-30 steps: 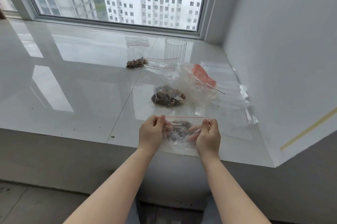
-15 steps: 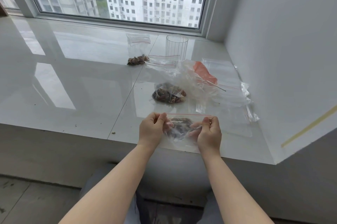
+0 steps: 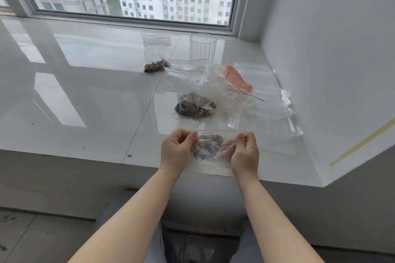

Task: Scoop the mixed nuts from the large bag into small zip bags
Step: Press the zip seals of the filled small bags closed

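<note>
Lifted slightly off the sill (image 3: 89, 95) since a second ago: zip bag (image 3: 210, 147) with nuts, left hand (image 3: 178, 149) and right hand (image 3: 243, 151) both pinching its red-striped top corners. Probably sealing; large bag (image 3: 213, 91) lies behind.

Both forearms bare, no sleeves visible anywhere in the head view. Left hand (image 3: 177, 149) and right hand (image 3: 243, 152) carry no rings, watch or gloves; nails short and unpainted (only the thumbnails show clearly). Grey-blue trousers (image 3: 154, 247) cover the legs below the arms.
</note>
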